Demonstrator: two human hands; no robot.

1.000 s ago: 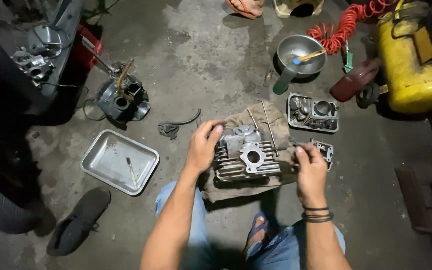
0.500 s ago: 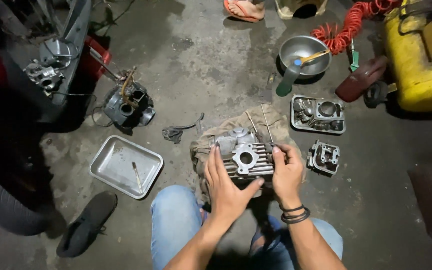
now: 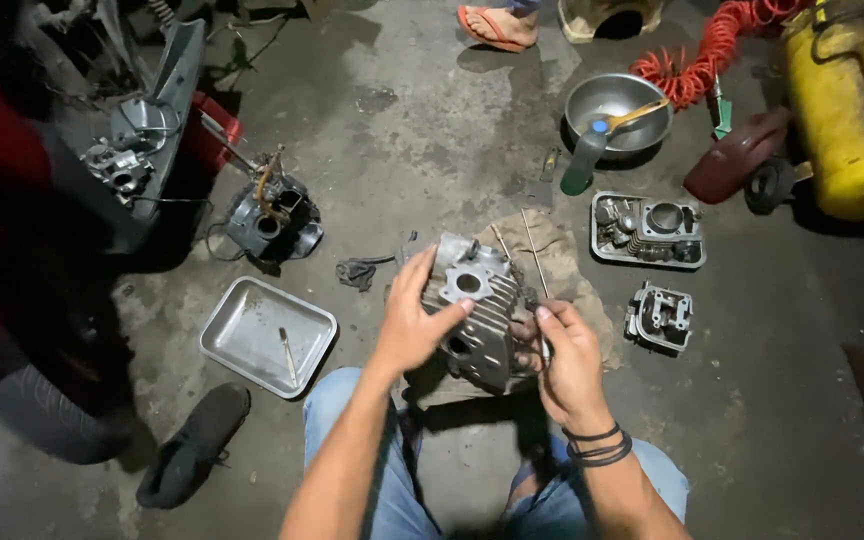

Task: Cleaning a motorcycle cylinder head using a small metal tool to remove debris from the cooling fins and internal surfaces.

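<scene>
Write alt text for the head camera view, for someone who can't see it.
Both hands, left hand and right hand, hold a finned metal engine cylinder above a rag on a concrete floor. An empty-looking metal tray lies to the left; a tray of engine parts to the right.

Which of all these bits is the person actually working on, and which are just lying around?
In hand: finned engine cylinder, held by left hand and right hand.

Lying about: empty metal tray, parts tray, steel bowl, yellow tank, black shoe.
</scene>
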